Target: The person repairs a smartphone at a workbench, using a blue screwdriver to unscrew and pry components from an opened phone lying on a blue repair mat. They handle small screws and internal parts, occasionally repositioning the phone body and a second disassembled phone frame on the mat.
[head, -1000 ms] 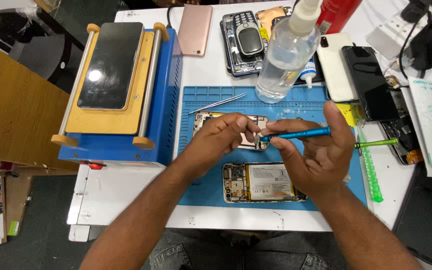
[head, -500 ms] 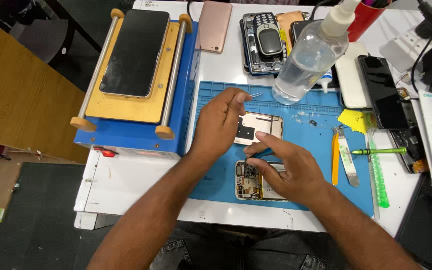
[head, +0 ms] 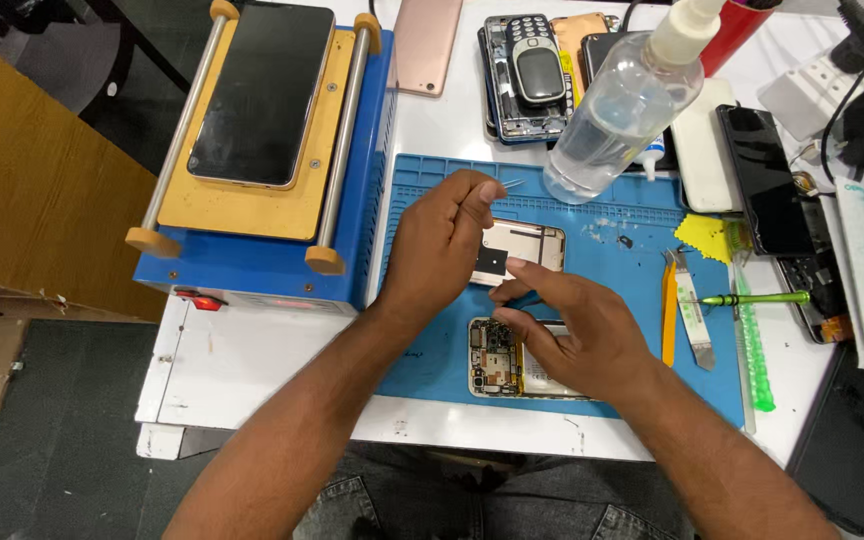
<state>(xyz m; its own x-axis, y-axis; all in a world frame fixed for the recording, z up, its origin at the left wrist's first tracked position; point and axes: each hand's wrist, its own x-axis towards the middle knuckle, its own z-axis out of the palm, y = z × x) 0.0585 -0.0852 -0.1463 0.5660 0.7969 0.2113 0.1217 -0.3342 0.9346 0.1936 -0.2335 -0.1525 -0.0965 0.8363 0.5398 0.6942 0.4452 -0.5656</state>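
My left hand [head: 440, 250] grips the left edge of a pale phone frame [head: 530, 242] lying on the blue work mat [head: 422, 340]. My right hand [head: 577, 335] is just in front of it, its index fingertip touching the frame's near edge. A dark blue screwdriver [head: 517, 298] shows between its thumb and fingers, mostly hidden. An opened phone with a bare circuit board [head: 494, 358] lies on the mat, partly under my right palm.
A blue separator machine [head: 352, 230] carrying a black phone [head: 262, 95] stands left of the mat. A clear spray bottle [head: 612, 120], a keypad phone [head: 537, 60] and a pink phone [head: 422, 40] sit behind. Yellow pry tool [head: 669, 310], metal spudger [head: 694, 315] and green screwdriver [head: 762, 298] lie right.
My right hand has dropped from working the screwdriver tip on the frame to resting over the opened phone. My left hand has shifted to the frame's left edge. The view has moved left.
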